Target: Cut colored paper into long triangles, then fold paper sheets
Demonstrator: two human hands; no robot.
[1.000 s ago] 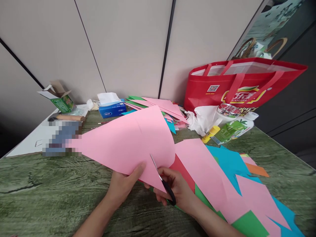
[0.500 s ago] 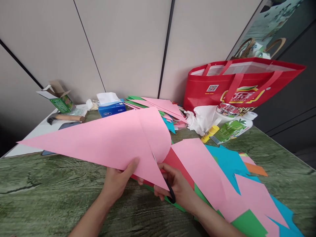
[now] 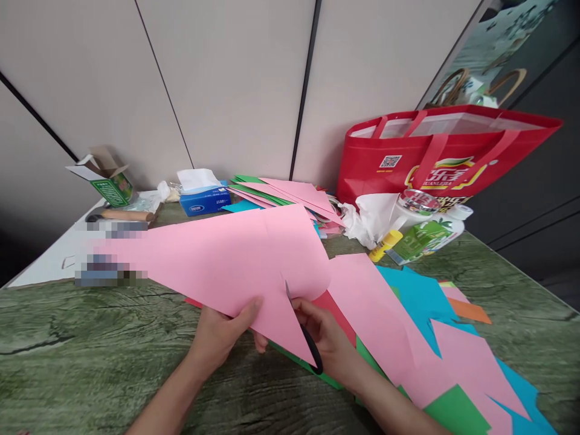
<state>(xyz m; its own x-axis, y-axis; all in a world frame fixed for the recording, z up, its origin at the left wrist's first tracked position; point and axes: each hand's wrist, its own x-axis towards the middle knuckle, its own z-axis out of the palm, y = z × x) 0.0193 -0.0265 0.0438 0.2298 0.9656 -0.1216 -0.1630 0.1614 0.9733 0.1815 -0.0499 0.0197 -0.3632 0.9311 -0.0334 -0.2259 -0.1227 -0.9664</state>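
Step in hand, by judgement: cutting. Large, pointed pink paper sheet (image 3: 212,260) spans frame centre; left hand (image 3: 220,335) pinches its lower edge, thumb on top. Right hand (image 3: 333,341) grips black-handled metal scissors (image 3: 312,350), blade at the slit. Continuing would likely call for steady paper and aligned blades.
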